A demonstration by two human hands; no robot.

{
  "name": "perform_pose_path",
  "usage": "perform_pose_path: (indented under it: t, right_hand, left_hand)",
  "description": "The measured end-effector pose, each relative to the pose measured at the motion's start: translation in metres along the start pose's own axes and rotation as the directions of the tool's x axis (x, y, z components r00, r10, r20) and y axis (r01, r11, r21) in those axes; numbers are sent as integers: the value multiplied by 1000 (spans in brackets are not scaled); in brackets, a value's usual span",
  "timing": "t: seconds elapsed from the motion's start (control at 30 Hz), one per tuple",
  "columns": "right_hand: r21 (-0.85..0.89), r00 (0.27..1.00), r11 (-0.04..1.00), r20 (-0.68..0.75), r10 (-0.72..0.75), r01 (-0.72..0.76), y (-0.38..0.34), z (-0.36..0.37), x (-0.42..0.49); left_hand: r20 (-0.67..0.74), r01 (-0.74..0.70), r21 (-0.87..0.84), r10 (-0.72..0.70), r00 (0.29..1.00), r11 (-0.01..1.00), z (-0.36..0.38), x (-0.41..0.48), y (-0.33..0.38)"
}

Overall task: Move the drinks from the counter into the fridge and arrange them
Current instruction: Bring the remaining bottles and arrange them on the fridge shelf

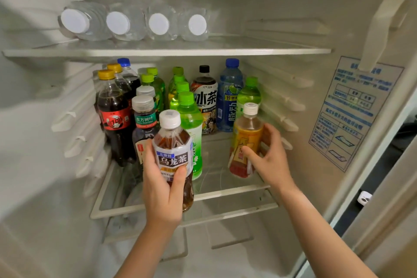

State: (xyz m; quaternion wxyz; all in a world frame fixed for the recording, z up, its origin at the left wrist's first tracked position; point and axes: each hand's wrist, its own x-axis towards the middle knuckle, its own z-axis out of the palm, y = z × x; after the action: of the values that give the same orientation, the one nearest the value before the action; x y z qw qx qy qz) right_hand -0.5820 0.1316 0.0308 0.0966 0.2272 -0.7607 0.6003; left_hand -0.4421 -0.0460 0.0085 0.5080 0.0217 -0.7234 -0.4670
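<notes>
My left hand (163,189) grips a brown oolong tea bottle (173,149) with a white cap, held in front of the middle glass shelf (216,195) of the open fridge. My right hand (269,160) holds a yellow-labelled tea bottle (244,140) with a white cap, standing at the right side of that shelf. Behind them stand several drinks: dark cola bottles (114,108) on the left, green tea bottles (188,115) in the middle, a black-capped iced tea (205,97) and a blue sports drink (229,97).
Several clear water bottles (117,22) lie on their sides on the upper shelf (248,51). The fridge's right wall carries a blue-printed sticker (352,110). Ribbed shelf rails (74,124) line the left wall. A lower shelf frame (225,212) sits below.
</notes>
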Motion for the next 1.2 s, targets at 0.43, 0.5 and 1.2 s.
perform_pose_path:
  t: [0.43,0.5,1.2]
  right_hand:
    - [61,935,993,348,71,-98,3,30,55]
    - [63,935,993,348,73,-101,2,39,61]
    - [-19,924,991,365,-114,130,6,38,55]
  left_hand:
    - [-181,83,239,-39,983,967,-13,16,-15]
    - [-178,94,263,-47,983,960,-16,23,-17]
    - [-292,68,344,38,956,937,-28,18,-22]
